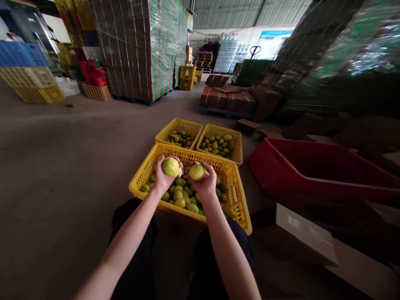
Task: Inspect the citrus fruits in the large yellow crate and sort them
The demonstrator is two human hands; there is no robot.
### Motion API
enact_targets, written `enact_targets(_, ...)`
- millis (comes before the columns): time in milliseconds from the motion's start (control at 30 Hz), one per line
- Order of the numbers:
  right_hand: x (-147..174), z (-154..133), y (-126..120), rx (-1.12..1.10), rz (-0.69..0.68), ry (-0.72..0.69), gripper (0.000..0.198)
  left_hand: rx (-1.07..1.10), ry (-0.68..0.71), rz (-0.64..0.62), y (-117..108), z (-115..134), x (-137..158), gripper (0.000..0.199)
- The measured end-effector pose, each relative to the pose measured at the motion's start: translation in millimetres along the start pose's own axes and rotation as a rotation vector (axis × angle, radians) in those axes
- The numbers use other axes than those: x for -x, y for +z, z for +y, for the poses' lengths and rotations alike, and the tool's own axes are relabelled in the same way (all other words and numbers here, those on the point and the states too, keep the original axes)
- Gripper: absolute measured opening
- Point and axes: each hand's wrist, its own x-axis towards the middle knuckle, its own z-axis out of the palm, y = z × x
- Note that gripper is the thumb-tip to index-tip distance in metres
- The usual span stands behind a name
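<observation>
My left hand (163, 178) is wrapped round a large yellow-green lemon (171, 166), held above the front yellow crate (240, 204). Beside it, my right hand (208, 181) grips a second lemon (196, 171), somewhat smaller and also yellow-green. The two hands are a little apart, both over the crate. Beneath them lie many loose lemons (179, 203), some green and some yellow, partly hidden by my hands and forearms. The crate stands just in front of my knees.
Behind the front crate stand two smaller yellow crates, left (159, 135) and right (239, 150), each holding similar fruit. A red tub (271, 166) and cardboard boxes (306, 233) lie to the right. Wrapped pallet stacks (125, 50) rise farther back.
</observation>
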Motion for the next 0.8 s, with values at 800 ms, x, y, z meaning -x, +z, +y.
enact_targets(800,-7,3,-13,-0.099,0.182,0.189,0.017,-0.157,-0.052,-0.092,-7,-11,-1,0.05)
